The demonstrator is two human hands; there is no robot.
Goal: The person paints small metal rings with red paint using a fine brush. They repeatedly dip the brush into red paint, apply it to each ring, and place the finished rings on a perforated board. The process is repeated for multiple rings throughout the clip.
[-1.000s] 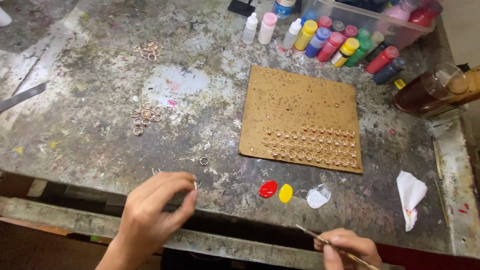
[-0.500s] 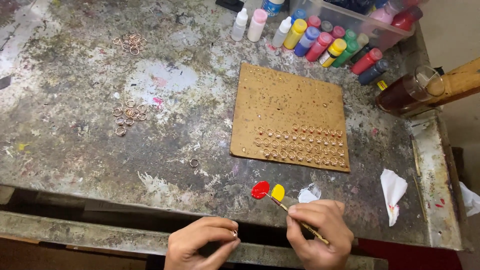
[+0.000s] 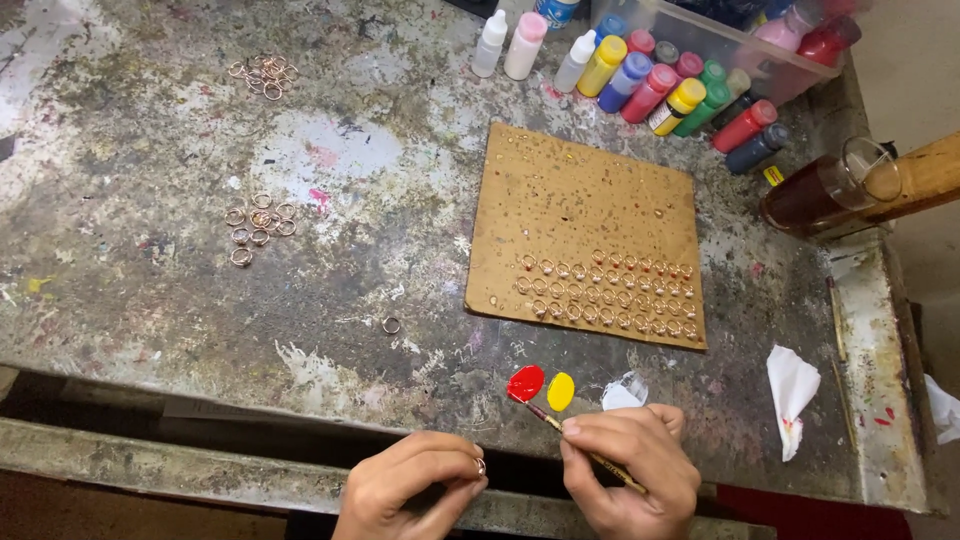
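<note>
My left hand [image 3: 410, 485] is at the table's front edge, pinching a small metal ring [image 3: 481, 466] between thumb and fingertips. My right hand [image 3: 632, 470] grips a thin paintbrush [image 3: 560, 428] whose tip touches the red paint blob [image 3: 525, 382]. A yellow blob [image 3: 561, 391] and a white blob [image 3: 623, 393] lie just right of the red. Behind them sits a brown cardboard sheet [image 3: 580, 190] with several rings set in rows along its near half.
Loose rings lie at the left [image 3: 258, 222], at the far left [image 3: 262, 72], and one alone [image 3: 391, 325]. Paint bottles [image 3: 660, 85] and a clear tub [image 3: 740, 40] stand at the back. A dark jar [image 3: 825, 185], a stained tissue [image 3: 792, 395].
My left hand drew back from the single ring to the front edge, holding a ring. My right hand moved left and brought the brush tip to the red paint.
</note>
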